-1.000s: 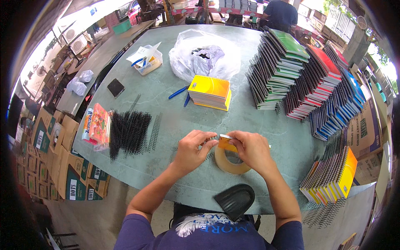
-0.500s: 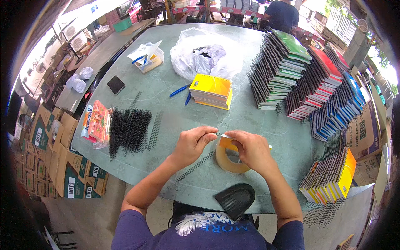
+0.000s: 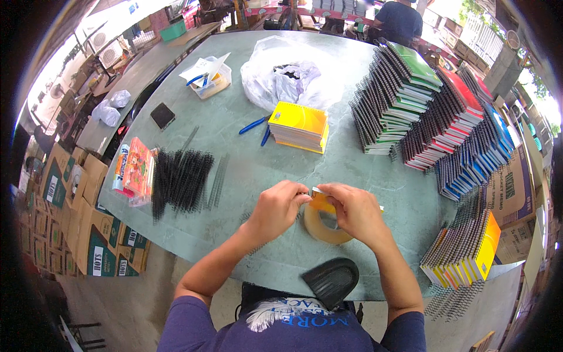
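Note:
My left hand (image 3: pixel 278 206) is closed in a pinch on the end of a black spiral binding coil; the coil (image 3: pixel 245 219) is mostly hidden behind that hand and forearm. Between the fingers of my right hand (image 3: pixel 359 212) is a small yellow notepad (image 3: pixel 320 202), its edge turned toward the left fingertips. The two hands nearly meet at this edge. Directly below the notepad lies a wide roll of clear tape (image 3: pixel 326 233) on the grey-green table (image 3: pixel 246 170). Closer to me rests a black pad-like object (image 3: pixel 332 280).
Loose black coils (image 3: pixel 183 179) lie left, beside small colourful books (image 3: pixel 138 167). Ahead are a stack of yellow notepads (image 3: pixel 299 128), blue-handled pliers (image 3: pixel 253 125), a plastic bag (image 3: pixel 287 76) and a tub (image 3: pixel 212 83). Coil-bound notebooks (image 3: pixel 399 100) are stacked right. Another person (image 3: pixel 399 22) sits beyond.
My left hand has moved right and slightly up toward the notepad, so its pinch now meets the edge. The coil has swung behind my left wrist. My right hand has barely moved.

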Available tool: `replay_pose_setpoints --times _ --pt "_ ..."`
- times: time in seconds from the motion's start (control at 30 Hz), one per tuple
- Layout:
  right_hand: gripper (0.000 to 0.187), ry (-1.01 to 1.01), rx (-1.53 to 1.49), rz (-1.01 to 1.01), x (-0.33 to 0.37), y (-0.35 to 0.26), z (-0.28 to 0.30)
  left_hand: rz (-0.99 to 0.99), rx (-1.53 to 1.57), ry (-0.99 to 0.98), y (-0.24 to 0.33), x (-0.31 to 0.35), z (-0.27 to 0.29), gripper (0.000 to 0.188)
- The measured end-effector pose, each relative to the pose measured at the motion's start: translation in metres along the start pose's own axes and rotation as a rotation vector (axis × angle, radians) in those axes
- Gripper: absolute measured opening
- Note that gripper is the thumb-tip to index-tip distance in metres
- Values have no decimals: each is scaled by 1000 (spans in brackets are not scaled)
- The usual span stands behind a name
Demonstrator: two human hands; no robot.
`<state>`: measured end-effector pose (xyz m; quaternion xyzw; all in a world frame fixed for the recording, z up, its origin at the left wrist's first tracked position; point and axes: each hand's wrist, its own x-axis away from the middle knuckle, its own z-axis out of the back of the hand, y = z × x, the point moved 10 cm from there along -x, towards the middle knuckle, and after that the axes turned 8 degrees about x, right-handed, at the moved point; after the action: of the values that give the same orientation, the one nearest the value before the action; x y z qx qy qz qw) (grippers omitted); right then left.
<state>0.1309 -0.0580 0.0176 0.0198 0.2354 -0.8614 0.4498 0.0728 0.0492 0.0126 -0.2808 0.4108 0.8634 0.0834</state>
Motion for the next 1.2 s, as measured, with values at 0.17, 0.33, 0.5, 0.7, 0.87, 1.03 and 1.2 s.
replay_pose_setpoints --times 0.17,0.33,0.5,0.7,0.87,1.03,1.2 --pt "23 32 -9 -7 2 0 1 507 330 -175 -21 6 -11 20" --pt "27 -17 16 -105 2 10 -8 259 195 -52 -9 11 -4 21" --pt "24 -17 7 -44 4 7 -8 179 129 -170 0 7 -10 20" --pt "35 -57 10 54 6 -5 -2 4 -22 57 7 6 0 13" --pt "30 22 128 56 9 -5 0 219 -31 -274 -18 -6 -7 18" --pt "25 211 186 83 5 -12 -3 132 6 -231 -2 -4 7 25" --pt "23 235 38 2 12 -13 5 330 33 -549 -31 15 -11 30"
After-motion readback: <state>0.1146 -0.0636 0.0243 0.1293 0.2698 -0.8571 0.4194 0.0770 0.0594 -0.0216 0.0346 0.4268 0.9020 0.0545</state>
